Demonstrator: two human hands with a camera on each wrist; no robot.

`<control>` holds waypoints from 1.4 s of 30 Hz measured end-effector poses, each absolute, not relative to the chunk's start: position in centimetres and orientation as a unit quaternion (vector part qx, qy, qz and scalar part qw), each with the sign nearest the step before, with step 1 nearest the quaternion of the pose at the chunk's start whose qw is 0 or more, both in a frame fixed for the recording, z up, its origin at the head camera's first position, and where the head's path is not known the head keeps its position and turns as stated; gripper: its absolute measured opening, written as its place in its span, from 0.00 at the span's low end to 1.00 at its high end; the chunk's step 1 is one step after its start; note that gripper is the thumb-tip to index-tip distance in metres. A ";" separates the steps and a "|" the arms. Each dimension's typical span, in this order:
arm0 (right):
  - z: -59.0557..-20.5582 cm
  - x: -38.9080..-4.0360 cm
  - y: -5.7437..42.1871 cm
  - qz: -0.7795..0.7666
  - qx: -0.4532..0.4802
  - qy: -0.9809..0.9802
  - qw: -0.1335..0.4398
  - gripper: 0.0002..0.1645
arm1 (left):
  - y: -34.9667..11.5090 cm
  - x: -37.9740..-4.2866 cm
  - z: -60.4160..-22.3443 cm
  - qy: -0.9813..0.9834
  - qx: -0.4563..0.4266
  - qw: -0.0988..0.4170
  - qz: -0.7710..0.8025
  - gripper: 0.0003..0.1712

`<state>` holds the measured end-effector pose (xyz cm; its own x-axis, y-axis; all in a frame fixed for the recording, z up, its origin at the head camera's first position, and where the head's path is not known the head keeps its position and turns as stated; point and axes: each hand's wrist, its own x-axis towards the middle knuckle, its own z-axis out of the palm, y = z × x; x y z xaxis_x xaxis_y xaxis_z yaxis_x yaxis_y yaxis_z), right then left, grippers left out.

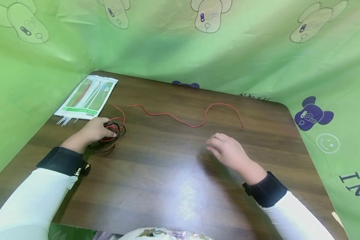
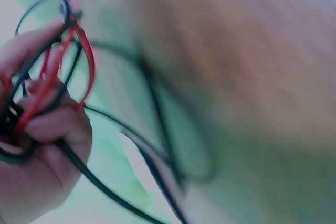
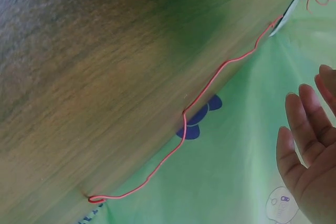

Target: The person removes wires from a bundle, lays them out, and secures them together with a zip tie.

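At the left of the table, my left hand (image 1: 96, 129) grips a bundle of black and red wires (image 1: 117, 128). In the left wrist view, fingers curl round the black wire (image 2: 100, 184) and red wire (image 2: 90, 72), with loops sticking out past them. A single red wire (image 1: 174, 116) lies in a wavy line across the middle of the table. My right hand (image 1: 228, 150) is held just nearer than that wire's right end, its fingers loosely bent and holding nothing. In the right wrist view its fingers (image 3: 299, 119) are apart from the red wire (image 3: 210, 80).
A clear-fronted bag of white cable ties (image 1: 87, 96) lies at the table's back left, several tie ends poking out of it. Green printed cloth (image 1: 162, 43) hangs behind and beside the brown wooden table (image 1: 156, 150).
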<state>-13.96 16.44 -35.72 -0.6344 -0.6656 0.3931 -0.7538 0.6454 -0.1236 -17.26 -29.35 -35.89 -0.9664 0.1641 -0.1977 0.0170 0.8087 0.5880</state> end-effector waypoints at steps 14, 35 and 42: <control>-34.3 -15.5 12.5 0.185 0.419 -0.863 0.212 0.23 | -20.7 -17.4 -32.5 0.888 0.153 0.151 0.407 0.17; -33.9 -16.4 13.4 0.166 0.400 -0.874 0.221 0.06 | -15.1 -17.9 -32.4 0.837 0.159 0.139 0.505 0.10; -34.0 -16.3 15.7 0.145 0.370 -0.890 0.226 0.07 | -14.3 -18.4 -32.1 0.819 0.102 0.119 0.552 0.12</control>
<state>-16.33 15.69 -34.03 -0.6246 -0.5923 0.5091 -0.7232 0.6846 -0.0908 -18.40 -14.30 -32.11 -0.9507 0.2990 -0.0823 0.0360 0.3699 0.9284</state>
